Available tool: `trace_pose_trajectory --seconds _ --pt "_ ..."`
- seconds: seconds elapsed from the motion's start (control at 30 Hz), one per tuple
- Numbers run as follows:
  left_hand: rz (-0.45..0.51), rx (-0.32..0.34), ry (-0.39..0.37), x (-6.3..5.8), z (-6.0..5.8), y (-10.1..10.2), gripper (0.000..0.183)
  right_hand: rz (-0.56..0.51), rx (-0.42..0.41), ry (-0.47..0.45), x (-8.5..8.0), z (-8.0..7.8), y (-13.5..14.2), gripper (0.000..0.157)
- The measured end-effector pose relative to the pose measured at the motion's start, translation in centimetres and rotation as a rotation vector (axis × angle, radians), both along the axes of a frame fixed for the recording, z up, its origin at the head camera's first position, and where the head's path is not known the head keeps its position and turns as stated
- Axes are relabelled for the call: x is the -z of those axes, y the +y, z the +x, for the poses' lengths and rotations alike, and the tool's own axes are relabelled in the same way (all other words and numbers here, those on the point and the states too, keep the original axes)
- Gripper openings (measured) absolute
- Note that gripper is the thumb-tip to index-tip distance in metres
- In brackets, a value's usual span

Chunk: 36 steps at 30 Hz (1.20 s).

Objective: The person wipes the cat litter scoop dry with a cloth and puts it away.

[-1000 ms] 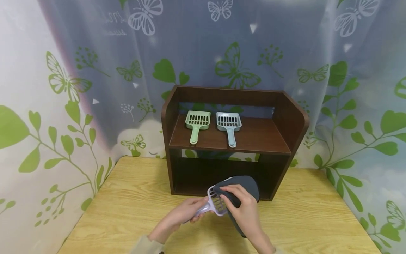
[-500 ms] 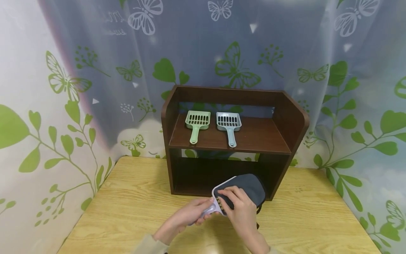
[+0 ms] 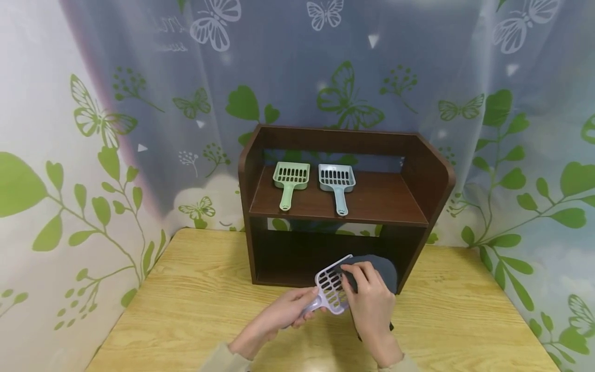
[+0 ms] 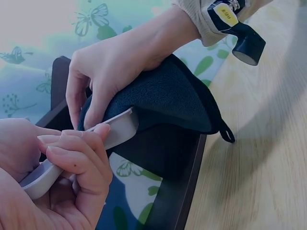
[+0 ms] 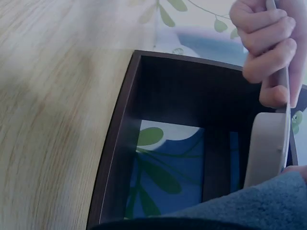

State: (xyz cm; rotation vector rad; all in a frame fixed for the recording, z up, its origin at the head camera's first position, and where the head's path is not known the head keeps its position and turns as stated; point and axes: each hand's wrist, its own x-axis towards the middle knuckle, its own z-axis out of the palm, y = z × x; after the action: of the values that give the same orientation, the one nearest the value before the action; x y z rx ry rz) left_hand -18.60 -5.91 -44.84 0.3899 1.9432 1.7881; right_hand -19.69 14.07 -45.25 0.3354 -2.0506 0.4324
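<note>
A pale purple litter scoop (image 3: 332, 290) with a slotted head is tilted above the table. My left hand (image 3: 292, 307) grips it by the handle, thumb on top. My right hand (image 3: 372, 297) pinches a dark grey cloth (image 3: 385, 268) at the far right edge of the scoop's head. Most of the slots show uncovered. In the left wrist view the cloth (image 4: 165, 96) drapes below the right hand (image 4: 112, 62), and a small hanging loop (image 4: 227, 132) sticks out at its corner. The right wrist view shows the scoop's side wall (image 5: 266, 143) next to the cloth (image 5: 249, 206).
Behind the hands stands a dark brown two-tier shelf (image 3: 246, 243) on the wood-grain table (image 3: 186, 289). On its upper board lie a green litter scoop (image 3: 286, 197) and a light blue litter scoop (image 3: 340, 199), handles forward. A butterfly-printed curtain (image 3: 288, 62) hangs behind.
The cloth first spread leftward over the scoop's slots, then slid right with my right hand, uncovering them. The left hand and scoop have shifted slightly right.
</note>
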Motion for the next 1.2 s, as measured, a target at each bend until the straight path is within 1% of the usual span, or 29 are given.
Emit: trace_pose_trajectory --seconds 0.2,0.33,0.5,0.63,0.73,0.8,0.9,1.0,1.1,1.2 --pt "-0.021 -0.023 0.002 0.3 0.2 0.3 0.049 -0.039 0.030 -0.015 0.0 -0.1 0.6 0.028" --pt "-0.020 -0.026 0.002 0.3 0.2 0.3 0.048 0.000 0.001 -0.036 0.1 -0.3 0.7 0.027" --pt "-0.025 -0.013 0.014 0.1 0.1 0.2 0.048 0.071 -0.138 -0.089 0.4 -0.1 0.1 0.025" --pt "-0.037 -0.004 0.011 0.1 0.0 0.2 0.047 0.056 -0.252 -0.164 0.5 0.2 -0.6 0.023" --pt "-0.029 -0.019 0.016 0.2 0.0 0.1 0.047 0.039 -0.332 -0.224 0.4 0.3 -0.5 0.023" --pt "-0.017 -0.047 0.023 0.3 -0.1 0.1 0.047 0.056 -0.380 -0.254 0.3 0.4 -0.3 0.024" --pt "0.002 -0.108 0.036 0.6 -0.3 -0.1 0.045 0.120 -0.440 -0.280 0.2 0.4 0.3 0.022" --pt "-0.003 -0.165 0.050 0.8 -0.6 -0.4 0.043 0.229 -0.463 -0.287 0.0 0.5 0.9 0.021" --pt "-0.021 -0.180 0.068 0.9 -0.7 -0.8 0.042 0.335 -0.473 -0.270 0.0 0.6 1.5 0.026" --pt "-0.028 -0.164 0.084 0.8 -0.7 -1.0 0.042 0.416 -0.462 -0.238 -0.1 0.7 2.0 0.030"
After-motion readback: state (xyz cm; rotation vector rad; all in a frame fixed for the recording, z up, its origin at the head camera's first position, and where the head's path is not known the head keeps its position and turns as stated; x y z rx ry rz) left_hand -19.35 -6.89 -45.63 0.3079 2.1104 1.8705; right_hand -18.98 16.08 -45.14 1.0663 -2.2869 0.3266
